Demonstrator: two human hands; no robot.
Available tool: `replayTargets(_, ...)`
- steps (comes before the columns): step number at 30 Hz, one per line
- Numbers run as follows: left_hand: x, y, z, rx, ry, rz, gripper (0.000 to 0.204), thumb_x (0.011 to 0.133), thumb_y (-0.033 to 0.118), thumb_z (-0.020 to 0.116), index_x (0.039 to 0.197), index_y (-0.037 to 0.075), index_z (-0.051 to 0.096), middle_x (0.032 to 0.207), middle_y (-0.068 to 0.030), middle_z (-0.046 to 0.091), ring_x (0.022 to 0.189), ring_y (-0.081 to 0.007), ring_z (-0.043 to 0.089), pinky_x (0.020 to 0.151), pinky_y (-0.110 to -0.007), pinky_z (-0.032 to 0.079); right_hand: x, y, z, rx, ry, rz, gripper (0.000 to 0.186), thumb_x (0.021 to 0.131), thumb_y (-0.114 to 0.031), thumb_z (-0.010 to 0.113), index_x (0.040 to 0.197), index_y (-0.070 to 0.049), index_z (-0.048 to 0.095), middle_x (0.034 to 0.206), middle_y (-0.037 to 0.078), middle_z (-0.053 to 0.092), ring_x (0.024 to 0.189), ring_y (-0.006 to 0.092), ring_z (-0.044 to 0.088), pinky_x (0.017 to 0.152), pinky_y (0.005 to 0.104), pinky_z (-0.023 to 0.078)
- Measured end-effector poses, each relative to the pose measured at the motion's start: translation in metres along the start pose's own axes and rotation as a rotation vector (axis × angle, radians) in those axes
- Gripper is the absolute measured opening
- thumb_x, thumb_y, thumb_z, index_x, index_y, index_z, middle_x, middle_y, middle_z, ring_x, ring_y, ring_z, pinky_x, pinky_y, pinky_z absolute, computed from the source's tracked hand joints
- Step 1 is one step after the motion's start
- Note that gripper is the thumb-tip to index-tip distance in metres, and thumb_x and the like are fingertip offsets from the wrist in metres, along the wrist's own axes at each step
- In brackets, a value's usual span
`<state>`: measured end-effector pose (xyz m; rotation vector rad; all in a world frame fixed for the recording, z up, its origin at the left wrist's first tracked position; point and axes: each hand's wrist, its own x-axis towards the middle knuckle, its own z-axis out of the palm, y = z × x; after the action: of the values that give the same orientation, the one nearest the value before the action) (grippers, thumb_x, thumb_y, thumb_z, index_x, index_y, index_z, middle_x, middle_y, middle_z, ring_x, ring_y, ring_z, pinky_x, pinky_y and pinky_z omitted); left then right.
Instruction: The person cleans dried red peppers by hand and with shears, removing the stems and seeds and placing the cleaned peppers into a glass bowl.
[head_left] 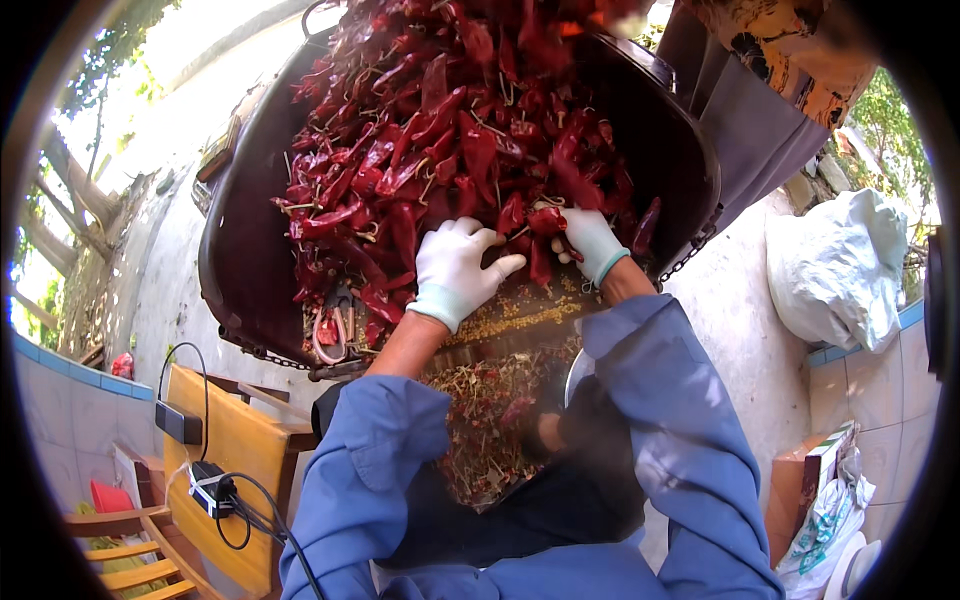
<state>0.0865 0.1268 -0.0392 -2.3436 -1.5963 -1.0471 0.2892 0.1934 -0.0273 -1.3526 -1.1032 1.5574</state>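
A heap of dried red chili peppers [390, 160] fills a dark metal bin [235, 260] hung with chains. My left hand [458, 268], in a white glove, lies at the front of the heap, fingers apart and touching peppers. My right hand [588, 240], also gloved, has its fingers closed round a red pepper [547, 220]. Loose yellow seeds [510, 320] cover the bin's front edge. Pink-handled scissors [328, 340] lie left of my left hand. Below, between my forearms, is a pile of stems, seeds and scraps [470, 440].
A wooden stool [220, 430] carries black devices and cables [210, 488] at left, beside a slatted chair [130, 560]. A tree trunk [100, 200] stands beyond. A large white sack [835, 270] and cardboard [790, 490] sit at right. Patterned cloth [770, 50] hangs at upper right.
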Motion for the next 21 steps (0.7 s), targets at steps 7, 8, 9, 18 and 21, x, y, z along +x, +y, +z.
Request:
replayTargets(7, 0.004, 0.008, 0.002, 0.015, 0.016, -0.013, 0.042, 0.073, 0.052, 0.077, 0.087, 0.013, 0.076, 0.088, -0.006, 0.065, 0.086, -0.0274, 0.062, 0.075, -0.04, 0.049, 0.017, 0.01, -0.004, 0.072, -0.017, -0.06, 0.016, 0.095, -0.016, 0.052, 0.087, -0.005, 0.062, 0.072, 0.007, 0.061, 0.046, 0.0181, 0.052, 0.038, 0.0322, 0.034)
replayTargets(8, 0.005, 0.009, 0.004, 0.013, 0.02, -0.014, 0.042, 0.073, 0.052, 0.077, 0.087, 0.013, 0.076, 0.088, -0.006, 0.065, 0.086, -0.0274, 0.062, 0.075, -0.04, 0.049, 0.025, 0.016, -0.01, 0.091, -0.024, -0.079, 0.015, 0.095, -0.014, 0.051, 0.088, -0.005, 0.061, 0.071, 0.008, 0.061, 0.045, 0.0187, 0.052, 0.038, 0.0326, 0.034)
replayTargets(9, 0.003, 0.007, 0.004, 0.021, 0.021, -0.024, 0.042, 0.073, 0.052, 0.077, 0.087, 0.013, 0.076, 0.088, -0.0061, 0.065, 0.086, -0.0274, 0.062, 0.075, -0.04, 0.049, 0.024, 0.013, -0.006, 0.089, -0.003, -0.045, 0.014, 0.094, -0.013, 0.05, 0.089, -0.005, 0.06, 0.071, 0.008, 0.06, 0.046, 0.0191, 0.052, 0.038, 0.0329, 0.034)
replayTargets(18, 0.004, 0.01, -0.002, -0.002, -0.028, -0.075, 0.04, 0.077, 0.05, 0.074, 0.088, 0.011, 0.076, 0.092, -0.0099, 0.067, 0.089, -0.0315, 0.063, 0.078, -0.042, 0.05, 0.005, -0.007, 0.013, 0.015, 0.113, 0.01, 0.014, 0.097, -0.02, 0.043, 0.096, -0.012, 0.055, 0.076, 0.005, 0.06, 0.049, 0.0151, 0.05, 0.038, 0.0273, 0.032)
replayTargets(21, 0.007, 0.012, -0.005, 0.0, -0.055, -0.116, 0.043, 0.079, 0.052, 0.072, 0.089, 0.01, 0.076, 0.094, -0.0112, 0.068, 0.091, -0.0327, 0.063, 0.079, -0.043, 0.05, 0.008, -0.009, 0.014, 0.001, 0.101, 0.011, 0.015, 0.096, -0.024, 0.047, 0.1, -0.012, 0.055, 0.079, 0.006, 0.061, 0.051, 0.0168, 0.054, 0.04, 0.0289, 0.036)
